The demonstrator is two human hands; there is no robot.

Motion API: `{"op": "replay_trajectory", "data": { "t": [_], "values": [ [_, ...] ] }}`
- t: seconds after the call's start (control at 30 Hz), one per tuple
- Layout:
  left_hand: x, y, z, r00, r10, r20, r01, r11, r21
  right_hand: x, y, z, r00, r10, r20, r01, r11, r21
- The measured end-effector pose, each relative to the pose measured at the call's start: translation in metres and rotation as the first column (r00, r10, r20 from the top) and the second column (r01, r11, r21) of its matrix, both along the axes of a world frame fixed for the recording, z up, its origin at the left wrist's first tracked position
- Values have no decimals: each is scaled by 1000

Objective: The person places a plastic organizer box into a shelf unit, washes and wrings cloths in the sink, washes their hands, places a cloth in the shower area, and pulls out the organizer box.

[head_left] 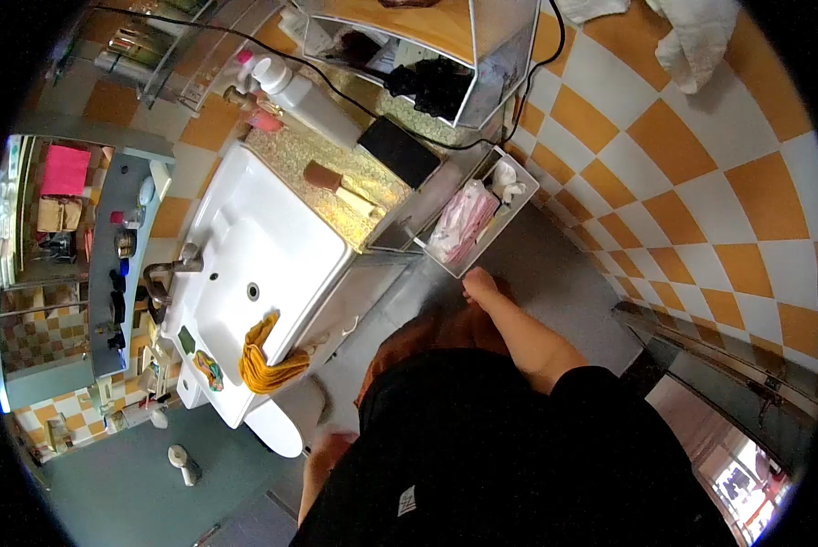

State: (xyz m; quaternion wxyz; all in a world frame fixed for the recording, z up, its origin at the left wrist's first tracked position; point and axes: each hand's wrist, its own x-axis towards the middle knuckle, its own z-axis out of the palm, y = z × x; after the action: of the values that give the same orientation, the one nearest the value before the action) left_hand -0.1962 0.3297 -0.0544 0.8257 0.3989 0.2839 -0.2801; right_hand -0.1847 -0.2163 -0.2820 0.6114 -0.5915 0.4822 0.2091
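An open drawer (493, 239) extends from the counter, with a pink and white plastic package (464, 219) and a crumpled white item (507, 182) inside. My right hand (479, 285) is at the drawer's near corner, fingers curled closed against its edge. Low on the left, my left hand (331, 447) hangs beside my body near the toilet; it is blurred and its fingers cannot be made out. A brown-and-cream brush-like item (341, 187) and a black box (399, 151) lie on the speckled counter (286, 162) above.
To the left is a white sink (272, 237) with a yellow cloth (268, 365) over its edge. White bottles (304, 100) stand on the counter. An open cabinet (468, 100) holds dark items, and a black cable runs past it. A tiled wall (683, 182) rises at right.
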Motion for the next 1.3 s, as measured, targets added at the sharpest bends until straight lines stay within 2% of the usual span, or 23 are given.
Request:
{"op": "replay_trajectory", "data": {
  "t": [0.03, 0.07, 0.1, 0.17, 0.2, 0.23, 0.27, 0.33, 0.37, 0.4, 0.47, 0.53, 0.6, 0.67, 0.77, 0.83, 0.9, 0.97, 1.07, 1.13, 1.2, 1.27, 1.3],
  "values": [
    [-2, -11, -8, 948, -120, -295, 244, 868, 433, -6, 0, -2, 997, 65, -31, -66, 997, -41],
    [-1, -20, -13, 908, -149, -392, 364, 743, 561, -15, -1, -4, 995, 90, -35, -92, 995, -39],
    [6, -31, -14, 932, -170, -320, 344, 695, 632, -18, -8, -9, 993, 116, -33, -117, 992, -45],
    [24, -48, -8, 989, -149, -19, 126, 751, 648, -27, -16, -8, 993, 104, -59, -109, 990, -84],
    [27, -37, -15, 993, 1, 118, -34, 959, 281, -33, -18, -1, 994, 74, -84, -84, 989, -119],
    [29, -26, -22, 982, 154, 107, -136, 978, -160, -38, -19, 4, 993, 47, -104, -63, 986, -154],
    [32, -16, -35, 944, 320, 78, -222, 794, -565, -42, -21, 2, 989, 99, -113, -116, 981, -155],
    [6, -29, -75, 973, -64, -223, -124, 670, -732, -50, -21, -12, 975, 187, -120, -205, 965, -163],
    [-7, -27, -85, 920, -92, -382, -146, 822, -550, -52, -18, -20, 975, 197, -100, -214, 956, -200],
    [-20, -22, -85, 894, -19, -449, -93, 969, -228, -56, -14, -33, 975, 207, -83, -221, 945, -241],
    [-42, -9, -85, 878, 30, -477, 79, 975, 207, -67, -9, -65, 942, 318, -105, -334, 887, -317],
    [-50, 4, -78, 869, 71, -489, 138, 915, 378, -67, -23, -84, 946, 321, -51, -317, 877, -362],
    [-51, 20, -82, 869, 97, -485, 158, 875, 458, -89, -18, -109, 957, 283, -69, -289, 896, -337],
    [-53, 32, -89, 875, 126, -467, 158, 838, 522, -86, -24, -36, 946, 254, -203, -300, 922, -244],
    [-30, 19, -113, 910, 125, -395, 178, 742, 647, -97, -29, -71, 978, 145, -153, -159, 984, -84],
    [-20, 4, -125, 924, 54, -379, 273, 602, 751, -93, -24, -33, 993, 29, -115, -37, 997, -64],
    [-9, -27, -119, 893, -121, -433, 447, 339, 828, -91, -17, -21, 997, -22, -80, 16, 997, -78],
    [-13, -10, -144, 928, -209, -307, 361, 313, 878, -110, -15, -77, 999, -9, -42, 3, 992, -125],
    [-20, 13, -147, 938, -253, -236, 295, 225, 929, -128, -6, -129, 946, 32, -322, -121, 958, -262],
    [-25, 33, -140, 935, -239, -263, 304, 153, 940, -126, 5, -68, 955, -12, -297, -26, 992, -121],
    [-33, 60, -133, 940, -167, -296, 315, 95, 944, -124, 18, -46, 960, 66, -273, -113, 980, -162],
    [-39, 95, -131, 956, -138, -259, 254, -53, 966, -97, 53, 20, 968, -68, -242, 26, 985, -173],
    [-40, 111, -129, 960, -122, -250, 235, -127, 964, -116, 47, -30, 988, 53, -145, -67, 993, -94]
  ]
}}
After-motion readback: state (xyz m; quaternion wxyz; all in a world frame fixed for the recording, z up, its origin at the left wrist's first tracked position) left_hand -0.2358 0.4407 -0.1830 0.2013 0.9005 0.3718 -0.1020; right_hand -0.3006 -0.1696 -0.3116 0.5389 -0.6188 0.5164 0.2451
